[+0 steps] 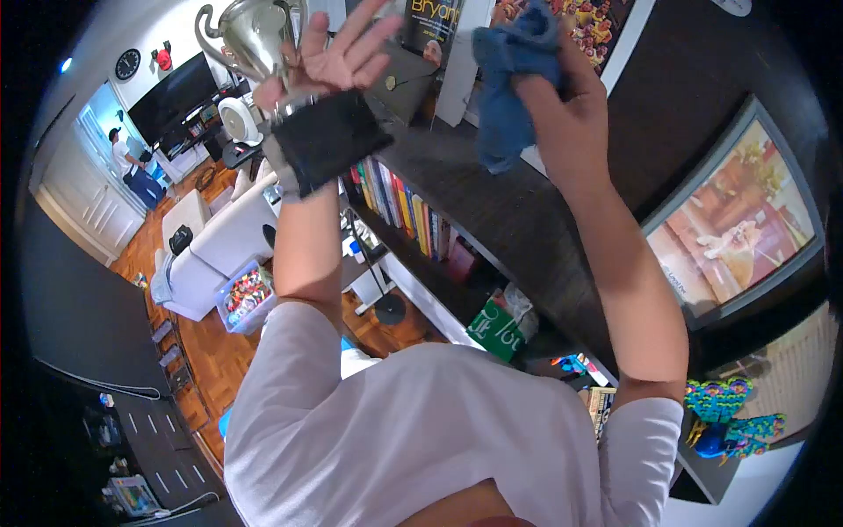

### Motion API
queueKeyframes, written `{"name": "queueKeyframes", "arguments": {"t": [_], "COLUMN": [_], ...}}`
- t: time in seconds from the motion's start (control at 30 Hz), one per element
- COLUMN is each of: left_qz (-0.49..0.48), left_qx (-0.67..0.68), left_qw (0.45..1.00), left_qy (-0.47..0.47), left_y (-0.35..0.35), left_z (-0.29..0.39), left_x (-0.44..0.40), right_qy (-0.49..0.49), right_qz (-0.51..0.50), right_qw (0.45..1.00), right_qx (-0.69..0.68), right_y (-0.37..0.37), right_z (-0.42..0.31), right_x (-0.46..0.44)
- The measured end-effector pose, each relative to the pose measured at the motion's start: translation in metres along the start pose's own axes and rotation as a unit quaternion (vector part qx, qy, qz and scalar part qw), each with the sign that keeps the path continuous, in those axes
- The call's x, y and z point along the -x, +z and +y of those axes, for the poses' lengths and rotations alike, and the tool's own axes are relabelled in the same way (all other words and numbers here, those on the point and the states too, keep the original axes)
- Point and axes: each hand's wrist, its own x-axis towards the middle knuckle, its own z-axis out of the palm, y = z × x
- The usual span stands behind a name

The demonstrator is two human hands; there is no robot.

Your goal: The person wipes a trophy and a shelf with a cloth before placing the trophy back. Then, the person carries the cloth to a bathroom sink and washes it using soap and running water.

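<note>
A silver trophy cup (255, 37) with a curved handle and a black base (329, 140) is raised at the upper left, tilted. My left hand (347, 57) supports it, thumb at the stem and the other fingers spread; the base hides my wrist. At the upper right, my right hand (571, 114) is closed around a crumpled blue cloth (511, 88), part of which hangs below the fingers. The cloth is apart from the trophy. Beneath both hands runs a dark shelf top (457, 167).
Books (399, 206) line the shelf below. Behind the hands stand a Bryant book (430, 26) and a framed picture (606, 26); a larger framed picture (738, 220) is at right. A sofa (224, 233), a toy-filled bin (248, 297) and another person (132, 167) are at left.
</note>
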Motion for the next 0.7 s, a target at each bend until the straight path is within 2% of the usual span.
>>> {"name": "queueKeyframes", "arguments": {"t": [0.1, 0.13, 0.2, 0.23, 0.27, 0.37, 0.4, 0.43, 0.53, 0.63, 0.67, 0.7], "left_qz": [0.026, 0.286, 0.203, 0.159, 0.090, 0.025, 0.001, 0.018, 0.018, -0.030, 0.043, 0.047], "left_qx": [-0.087, -0.267, -0.309, -0.329, -0.287, -0.265, -0.214, -0.211, -0.199, -0.141, -0.188, -0.186], "left_qw": [0.995, 0.912, 0.923, 0.925, 0.949, 0.964, 0.976, 0.976, 0.978, 0.988, 0.977, 0.976], "left_qy": [0.028, 0.121, 0.110, 0.105, 0.095, 0.020, 0.031, 0.042, 0.052, 0.055, 0.093, 0.103], "left_y": [-0.021, -0.006, 0.028, 0.036, 0.014, 0.000, -0.005, -0.004, 0.004, -0.011, -0.010, -0.010], "left_z": [-0.006, -0.023, -0.055, -0.062, -0.051, -0.030, -0.030, -0.032, -0.031, -0.012, -0.014, -0.016], "left_x": [0.018, 0.019, 0.002, -0.004, 0.002, 0.014, 0.012, 0.014, 0.005, 0.002, 0.008, 0.006], "right_qy": [-0.158, -0.196, -0.270, -0.262, -0.254, -0.242, -0.240, -0.237, -0.128, -0.081, -0.092, -0.101], "right_qz": [-0.105, -0.142, -0.213, -0.218, -0.223, -0.214, -0.198, -0.183, -0.216, -0.170, -0.162, -0.152], "right_qw": [0.968, 0.948, 0.893, 0.896, 0.898, 0.892, 0.887, 0.881, 0.849, 0.888, 0.903, 0.917], "right_qx": [0.167, 0.208, 0.289, 0.285, 0.282, 0.316, 0.341, 0.366, 0.466, 0.419, 0.387, 0.353], "right_y": [0.014, 0.020, 0.034, 0.038, 0.041, 0.037, 0.033, 0.029, 0.010, 0.005, 0.006, 0.009], "right_z": [-0.002, -0.005, -0.012, -0.012, -0.009, -0.004, 0.000, 0.003, 0.008, 0.004, 0.001, -0.003], "right_x": [-0.008, -0.006, 0.001, 0.006, 0.012, 0.015, 0.013, 0.012, 0.006, 0.011, 0.012, 0.012]}}
